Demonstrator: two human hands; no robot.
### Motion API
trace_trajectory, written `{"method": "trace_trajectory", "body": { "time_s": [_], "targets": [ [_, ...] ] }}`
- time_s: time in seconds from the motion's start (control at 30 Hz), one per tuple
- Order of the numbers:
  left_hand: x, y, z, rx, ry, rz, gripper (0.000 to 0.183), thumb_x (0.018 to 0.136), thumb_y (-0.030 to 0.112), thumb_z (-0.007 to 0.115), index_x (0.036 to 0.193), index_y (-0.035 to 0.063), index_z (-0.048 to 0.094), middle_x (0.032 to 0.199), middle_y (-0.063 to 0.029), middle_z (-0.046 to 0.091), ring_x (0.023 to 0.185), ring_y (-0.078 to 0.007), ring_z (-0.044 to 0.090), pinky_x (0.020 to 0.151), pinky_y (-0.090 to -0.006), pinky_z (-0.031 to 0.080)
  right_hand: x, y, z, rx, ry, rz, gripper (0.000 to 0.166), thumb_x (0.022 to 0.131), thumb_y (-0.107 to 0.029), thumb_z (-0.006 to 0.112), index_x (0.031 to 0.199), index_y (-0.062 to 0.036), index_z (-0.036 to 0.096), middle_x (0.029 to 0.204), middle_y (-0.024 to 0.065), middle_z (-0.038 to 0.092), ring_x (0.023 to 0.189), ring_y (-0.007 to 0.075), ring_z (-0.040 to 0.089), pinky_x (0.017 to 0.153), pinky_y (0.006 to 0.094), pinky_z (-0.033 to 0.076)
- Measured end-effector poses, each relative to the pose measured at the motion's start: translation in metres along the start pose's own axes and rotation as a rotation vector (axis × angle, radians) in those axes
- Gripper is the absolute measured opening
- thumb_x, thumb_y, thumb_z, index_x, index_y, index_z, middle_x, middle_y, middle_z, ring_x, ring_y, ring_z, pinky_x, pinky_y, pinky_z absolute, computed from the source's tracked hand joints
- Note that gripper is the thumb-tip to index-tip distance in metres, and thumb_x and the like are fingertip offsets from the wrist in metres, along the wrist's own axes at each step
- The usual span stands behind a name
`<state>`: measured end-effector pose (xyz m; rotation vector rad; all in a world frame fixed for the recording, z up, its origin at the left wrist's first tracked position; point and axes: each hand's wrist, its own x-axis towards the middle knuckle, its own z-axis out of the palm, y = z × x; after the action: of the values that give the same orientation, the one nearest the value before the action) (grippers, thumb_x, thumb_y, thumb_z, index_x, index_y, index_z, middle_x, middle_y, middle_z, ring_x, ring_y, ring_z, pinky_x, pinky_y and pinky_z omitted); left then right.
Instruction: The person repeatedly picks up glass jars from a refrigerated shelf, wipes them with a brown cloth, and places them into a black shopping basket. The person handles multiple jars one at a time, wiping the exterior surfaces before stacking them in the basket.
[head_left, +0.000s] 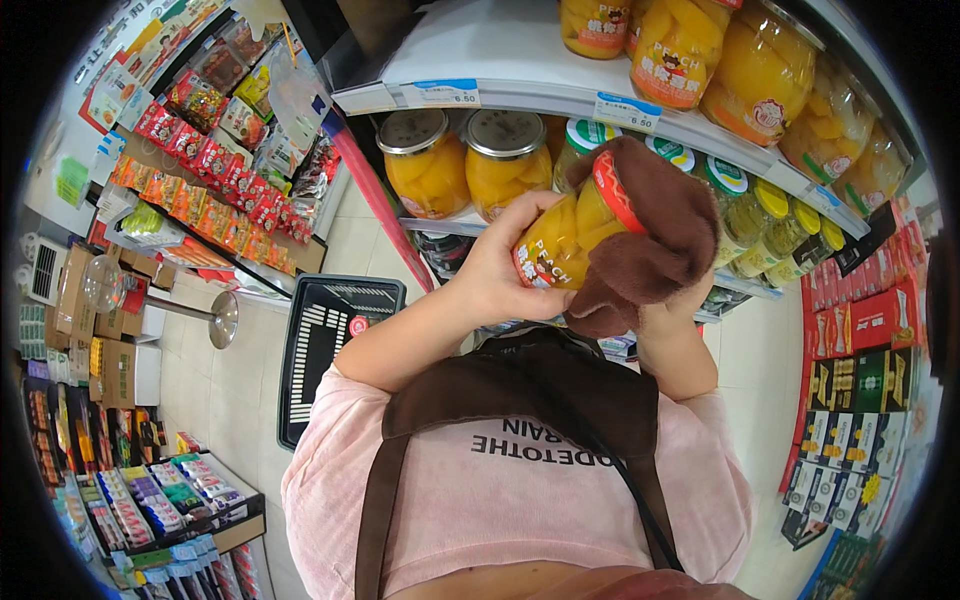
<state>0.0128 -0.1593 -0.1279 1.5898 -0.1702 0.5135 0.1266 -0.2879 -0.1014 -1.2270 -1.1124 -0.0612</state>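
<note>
My left hand (499, 266) is wrapped around a glass jar of yellow peach pieces (566, 240), tilted with its red lid (616, 193) to the upper right. A brown cloth (664, 214) drapes over the lid side and hangs down along the jar. My right hand (686, 296) is mostly hidden behind this cloth and holds it against the jar. Just beyond, two jars of yellow fruit with silver lids (421, 169) stand on the lower shelf. Jars with green-and-white lids (592, 135) are partly covered by the held jar and cloth.
Larger fruit jars (761, 75) stand on the upper white shelf (465, 45), whose front edge carries price tags. A dark plastic basket (289, 360) with a red-lidded item is at my left. Hanging snack packets (217, 180) are farther left; boxed goods (862, 322) line the right.
</note>
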Motion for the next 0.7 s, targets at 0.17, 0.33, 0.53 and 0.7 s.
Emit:
{"method": "trace_trajectory", "body": {
  "time_s": [0.17,0.33,0.53,0.7],
  "targets": [
    [0.001,0.012,0.01,-0.209,0.13,-0.086,0.074,0.062,0.01,0.075,0.124,0.0002,0.035,0.116,-0.0069,0.046,0.107,-0.0136,0.046,0.093,-0.0296,0.036,0.005,0.008,0.002,0.041,-0.077,-0.124,0.079,0.059,-0.023,0.08,0.122,0.002,0.04,0.119,0.0159,0.049,0.106,0.0263,0.052,0.093,0.0371,0.039],
    [-0.003,-0.001,0.006,0.152,0.185,0.132,0.072,0.066,0.015,0.069,0.126,-0.0017,0.033,0.117,-0.0134,0.041,0.11,-0.023,0.041,0.096,-0.0349,0.031,-0.012,0.019,0.035,0.342,0.005,0.133,0.065,0.075,-0.033,0.066,0.125,-0.0027,0.037,0.122,0.0112,0.045,0.109,0.0206,0.049,0.092,0.0338,0.039],
    [-0.003,0.025,-0.01,1.049,0.111,0.375,0.075,0.077,0.056,0.048,0.122,-0.0033,0.039,0.105,-0.0187,0.041,0.099,-0.0322,0.038,0.088,-0.0379,0.03,-0.023,0.024,0.027,0.627,-0.232,0.196,0.068,0.077,-0.043,0.065,0.126,-0.0063,0.035,0.12,0.0089,0.046,0.108,0.0204,0.049,0.091,0.0361,0.042],
    [0.019,0.039,-0.028,0.385,0.282,0.437,0.065,0.072,0.042,0.068,0.117,0.0002,0.047,0.105,-0.0102,0.048,0.094,-0.0192,0.049,0.082,-0.0324,0.039,-0.027,0.046,0.033,0.988,-0.312,0.569,0.095,0.057,-0.051,0.077,0.126,-0.0003,0.036,0.12,0.0116,0.049,0.109,0.0227,0.051,0.094,0.0375,0.039]
  ]
}}
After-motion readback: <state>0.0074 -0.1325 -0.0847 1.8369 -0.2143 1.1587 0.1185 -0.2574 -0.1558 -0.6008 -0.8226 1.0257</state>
